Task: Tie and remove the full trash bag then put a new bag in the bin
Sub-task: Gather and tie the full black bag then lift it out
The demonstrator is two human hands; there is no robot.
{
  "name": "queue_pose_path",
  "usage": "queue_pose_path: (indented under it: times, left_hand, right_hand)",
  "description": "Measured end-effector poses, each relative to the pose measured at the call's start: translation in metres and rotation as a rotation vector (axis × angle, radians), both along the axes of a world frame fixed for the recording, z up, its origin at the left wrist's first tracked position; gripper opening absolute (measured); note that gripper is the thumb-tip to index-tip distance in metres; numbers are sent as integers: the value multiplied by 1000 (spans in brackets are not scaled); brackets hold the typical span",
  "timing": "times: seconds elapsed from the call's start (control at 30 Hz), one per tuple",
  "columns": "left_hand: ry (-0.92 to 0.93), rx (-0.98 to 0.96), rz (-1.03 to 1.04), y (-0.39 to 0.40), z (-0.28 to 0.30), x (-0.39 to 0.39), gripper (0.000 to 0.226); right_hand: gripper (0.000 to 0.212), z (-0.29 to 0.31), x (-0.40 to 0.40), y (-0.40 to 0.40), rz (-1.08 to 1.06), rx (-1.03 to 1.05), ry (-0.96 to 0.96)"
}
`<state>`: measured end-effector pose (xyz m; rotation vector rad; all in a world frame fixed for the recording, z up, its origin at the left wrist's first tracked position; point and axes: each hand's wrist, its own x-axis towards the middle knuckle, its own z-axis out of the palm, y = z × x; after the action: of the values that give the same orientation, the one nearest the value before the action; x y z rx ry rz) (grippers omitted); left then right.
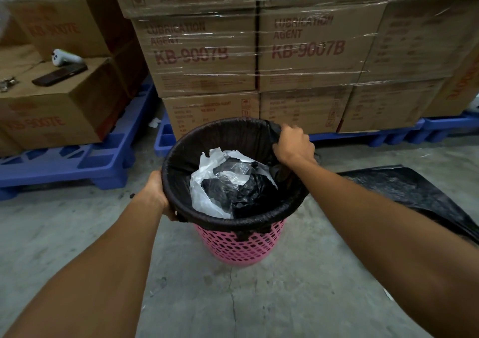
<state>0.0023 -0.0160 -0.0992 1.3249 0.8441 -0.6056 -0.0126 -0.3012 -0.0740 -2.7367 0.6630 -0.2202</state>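
A pink lattice bin stands on the concrete floor, just near of a blue pallet stacked with wrapped cardboard boxes. A black trash bag lines the bin, its edge folded over the rim; crumpled white and black plastic waste lies inside. The left hand grips the bag-covered rim at the near left, fingers curled under it. The right hand has its grip pressed together on a pinch of bag edge at the far right rim. A spare black bag lies flat on the floor to the right. A phone and a white controller rest on a box at far left.
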Motion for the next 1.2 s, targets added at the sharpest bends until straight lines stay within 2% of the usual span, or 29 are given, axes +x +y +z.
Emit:
queue_pose_path:
  times: [0.03,0.07,0.23,0.33,0.4,0.47,0.57,0.6,0.67,0.73,0.8,0.9,1.0,1.1,1.2]
  left_hand:
    - [-19,-1,14,-1,0,0,55]
    - [-39,-11,28,-2,1,-1,52]
    - [-230,-126,92,-9,7,-5,53]
    - [-312,-101,46,-9,17,-4,42]
    - [-363,5,112,-6,20,-3,39]
    - [-466,112,192,-6,19,1,31]
    - [-650,354,202,-13,21,-2,11]
    - [-697,488,175,-15,24,-3,9]
    - [-734,710,129,-17,29,-1,13]
    - [-691,783,102,-21,42,3,16]
    - [-673,781,91,-28,62,6,13]
    - [-810,751,76,-49,101,10,9]
    - [-912,589,56,-72,137,12,11]
    - [-888,347,-98,-99,159,3,8]
    - [-812,274,-259,-118,163,-10,8]
  right_hand:
    - [32,1,-1,-1,-17,-1,-56]
    - [26,1,-2,-2,-43,4,-106]
    - [24,-1,-3,-2,-14,-132,-303]
    - [25,-1,-3,0,146,-62,-318]
    - [27,-4,-2,5,346,20,-246]
    - [26,-7,-6,12,574,86,-74]
    - [28,-3,-13,21,718,186,100]
    - [35,1,-15,22,715,172,125]
    - [65,11,-16,21,686,89,234]
    - [90,18,-17,19,599,-31,379]
    - [86,23,-20,16,498,-135,416]
    - [65,29,-25,16,353,-223,336]
    - [52,40,-25,14,289,-226,279]
    - [50,50,-24,9,318,-171,317]
    - [69,57,-26,5,387,-37,446]
